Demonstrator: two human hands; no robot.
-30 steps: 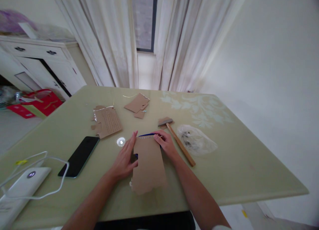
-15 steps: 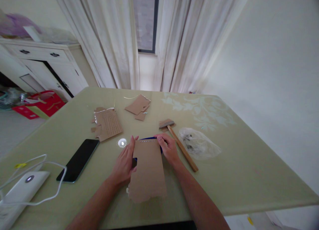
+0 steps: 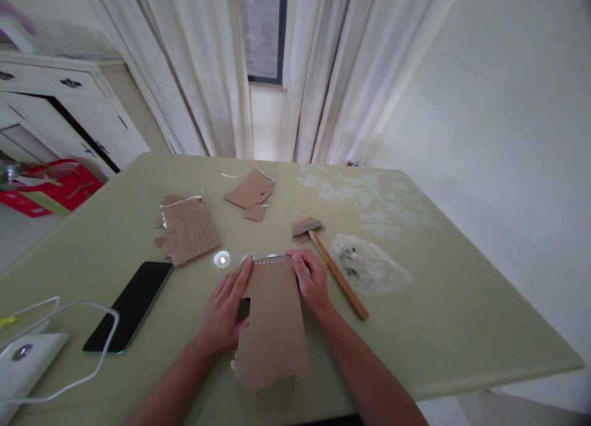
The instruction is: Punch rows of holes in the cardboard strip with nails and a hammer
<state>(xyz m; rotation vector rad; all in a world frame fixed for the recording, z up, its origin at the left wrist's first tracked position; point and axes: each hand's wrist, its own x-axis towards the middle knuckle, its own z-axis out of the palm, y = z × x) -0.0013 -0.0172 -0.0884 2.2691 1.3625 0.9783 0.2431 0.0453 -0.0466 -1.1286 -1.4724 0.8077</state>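
Observation:
Between my two hands is a brown cardboard piece (image 3: 274,321) with a row of small holes along its far edge, a notch on its left side and a torn near edge. My left hand (image 3: 224,309) grips its left edge, fingers closed along it. At the far right corner my right hand (image 3: 314,281) pinches it, thumb on top. Something dark blue shows in the notch and as a thin line at the far edge; the cardboard hides the rest. Just right of my right hand lies a hammer (image 3: 339,275) with a wooden handle, its head resting on a cardboard scrap.
A clear plastic bag (image 3: 369,266) with small dark things lies right of the hammer. Torn cardboard (image 3: 191,232) and more scraps (image 3: 249,189) lie farther back. At left are a black phone (image 3: 132,306) and a white power strip (image 3: 28,364) with a looped cable.
The view has shifted slightly. The cardboard's near end sits a little lower, and less of the dark blue thing shows beyond its far edge. Both hands keep their hold.

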